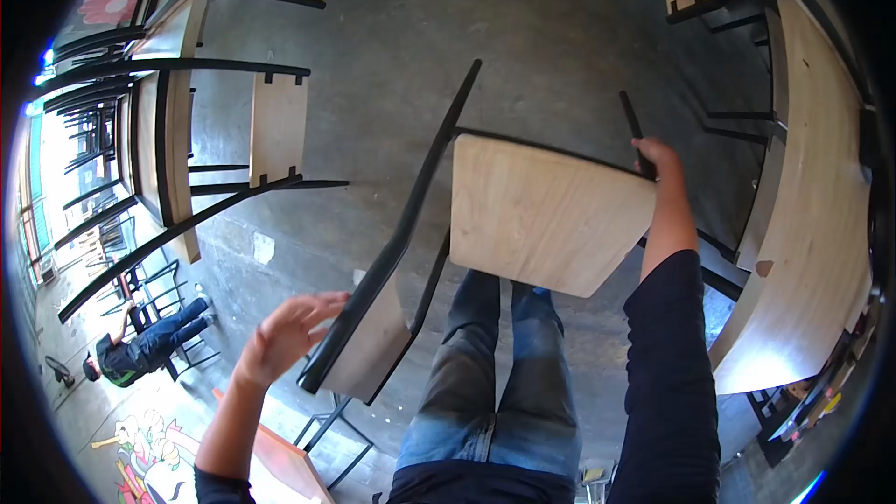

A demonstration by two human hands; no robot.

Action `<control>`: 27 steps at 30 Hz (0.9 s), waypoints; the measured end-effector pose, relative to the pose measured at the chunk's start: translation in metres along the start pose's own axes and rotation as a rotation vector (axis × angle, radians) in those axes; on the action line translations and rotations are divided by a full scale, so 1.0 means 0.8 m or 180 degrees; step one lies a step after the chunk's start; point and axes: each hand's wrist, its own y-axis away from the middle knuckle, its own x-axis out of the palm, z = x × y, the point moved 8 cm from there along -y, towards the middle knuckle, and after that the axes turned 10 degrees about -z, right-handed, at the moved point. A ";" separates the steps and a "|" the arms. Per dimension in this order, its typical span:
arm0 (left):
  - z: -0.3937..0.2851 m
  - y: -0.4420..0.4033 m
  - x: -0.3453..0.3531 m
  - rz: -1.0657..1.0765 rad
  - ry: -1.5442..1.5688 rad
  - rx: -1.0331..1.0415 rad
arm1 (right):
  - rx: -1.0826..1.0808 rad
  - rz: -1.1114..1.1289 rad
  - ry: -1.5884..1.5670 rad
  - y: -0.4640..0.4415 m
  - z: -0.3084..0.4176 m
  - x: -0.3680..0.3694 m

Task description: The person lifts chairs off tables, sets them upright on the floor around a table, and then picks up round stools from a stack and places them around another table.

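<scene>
A chair (551,210) with a pale wooden seat and black metal frame is tilted in front of my legs. My right hand (657,159) is closed around one black leg at the chair's right side. On the left, my left hand (291,331) is open, its fingers stretched toward the black back post (378,266). Its fingertips are at the edge of that post; I cannot tell whether they touch it. The chair's wooden backrest (366,341) shows partly behind the post.
Several similar chairs (278,126) stand along a long wooden table (177,154) on the left. Another wooden table (817,187) runs down the right side. Another person (140,355) is at the far left among chairs. Grey concrete floor (401,37) lies between the tables.
</scene>
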 end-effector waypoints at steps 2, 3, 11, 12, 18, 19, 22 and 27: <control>0.007 0.043 -0.010 -0.0220 -0.0475 0.0221 | -0.0117 0.0143 -0.0164 -0.011 0.003 -0.006; 0.024 0.050 -0.013 -0.0403 -0.0471 0.0376 | -0.0262 0.0205 -0.0274 -0.012 0.014 -0.014; 0.003 -0.012 -0.002 -0.1806 -0.1725 0.1491 | -0.3173 -0.2446 -0.0525 0.224 0.069 -0.122; -0.013 -0.024 0.004 -0.1814 -0.1758 0.1607 | -0.3489 -0.2496 -0.0766 0.260 0.056 -0.107; -0.133 -0.079 0.065 -0.1665 -0.2287 0.2533 | -0.3652 0.1270 0.0266 0.439 -0.076 0.185; -0.152 -0.082 0.076 -0.1792 -0.2249 0.2759 | -0.3488 0.1735 -0.0073 0.486 -0.090 0.206; -0.196 -0.106 0.100 -0.1730 -0.2262 0.3065 | -0.1603 0.2481 -0.0527 0.567 -0.116 0.233; -0.233 -0.203 0.086 -0.1369 -0.2507 0.2758 | -0.2866 0.1067 0.1592 0.523 -0.007 0.234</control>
